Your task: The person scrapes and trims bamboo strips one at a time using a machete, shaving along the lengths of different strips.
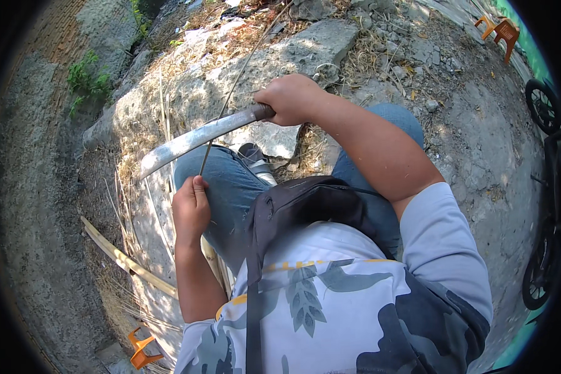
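My right hand [293, 100] is closed around the dark handle of a machete [193, 138]. Its broad, slightly curved grey blade points left and a little down, above my left knee. Between thumb and fingers, my left hand [192, 209] pinches the near end of a long, thin strip [240, 76], which looks like split bamboo. The strip slants up and right, away from me, and crosses the blade near its middle. Whether blade and strip touch, I cannot tell. Below them are my knees in blue jeans [224, 177] and a dark waist bag [311, 199].
A split bamboo piece [128, 265] and several thin strips lie on the ground at left. A broken concrete slab [305, 53] lies ahead, among rubble and dry grass. A rough wall [31, 187] runs along the left. Orange stools [503, 32] and a motorbike [542, 249] stand around.
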A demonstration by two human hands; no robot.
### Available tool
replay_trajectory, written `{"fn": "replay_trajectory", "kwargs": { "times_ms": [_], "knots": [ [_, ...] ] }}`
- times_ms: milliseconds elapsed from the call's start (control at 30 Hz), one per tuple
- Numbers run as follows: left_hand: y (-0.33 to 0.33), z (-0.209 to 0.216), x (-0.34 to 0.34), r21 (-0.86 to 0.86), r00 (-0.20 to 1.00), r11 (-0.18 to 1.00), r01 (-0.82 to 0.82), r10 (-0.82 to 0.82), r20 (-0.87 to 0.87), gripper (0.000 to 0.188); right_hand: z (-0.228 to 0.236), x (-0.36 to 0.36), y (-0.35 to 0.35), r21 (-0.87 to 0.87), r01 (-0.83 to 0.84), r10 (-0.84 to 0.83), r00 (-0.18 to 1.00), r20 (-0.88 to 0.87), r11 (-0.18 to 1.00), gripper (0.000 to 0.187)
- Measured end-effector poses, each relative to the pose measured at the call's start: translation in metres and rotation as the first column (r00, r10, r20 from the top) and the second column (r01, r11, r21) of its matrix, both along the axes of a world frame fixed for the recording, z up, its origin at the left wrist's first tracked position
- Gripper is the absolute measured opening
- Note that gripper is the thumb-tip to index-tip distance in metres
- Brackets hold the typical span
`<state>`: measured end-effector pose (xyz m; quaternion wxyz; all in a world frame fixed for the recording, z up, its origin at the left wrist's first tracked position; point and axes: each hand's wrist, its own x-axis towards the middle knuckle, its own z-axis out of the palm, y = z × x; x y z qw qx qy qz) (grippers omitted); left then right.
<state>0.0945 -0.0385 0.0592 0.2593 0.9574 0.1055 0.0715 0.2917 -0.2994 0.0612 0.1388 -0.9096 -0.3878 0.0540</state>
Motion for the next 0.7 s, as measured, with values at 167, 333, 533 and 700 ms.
{"fn": "replay_trajectory", "kwargs": {
  "times_ms": [167, 333, 533, 700],
  "knots": [
    [-0.002, 0.003, 0.000, 0.057, 0.998, 0.998, -0.035, 0.038, -0.044, 0.041, -0.011, -0.007, 0.007, 0.108, -0.044, 0.034, 0.995, 0.093, 0.993, 0.017],
    [0.002, 0.000, -0.002, 0.030, 0.999, 0.999, -0.029, 0.029, -0.015, 0.042, -0.009, -0.005, 0.015, 0.085, -0.085, 0.075, 0.990, 0.123, 0.993, 0.016],
    [-0.001, -0.001, 0.000, 0.024, 1.000, 1.000, -0.009, 0.009, -0.002, 0.040, -0.011, 0.005, -0.005, 0.176, -0.058, 0.029, 0.986, 0.166, 0.983, 0.015],
    [0.001, -0.005, 0.000, 0.034, 1.000, 0.999, -0.001, 0.001, 0.008, 0.039, 0.006, -0.005, 0.004, 0.021, -0.027, 0.026, 0.998, 0.058, 0.999, 0.018]
  ]
}}
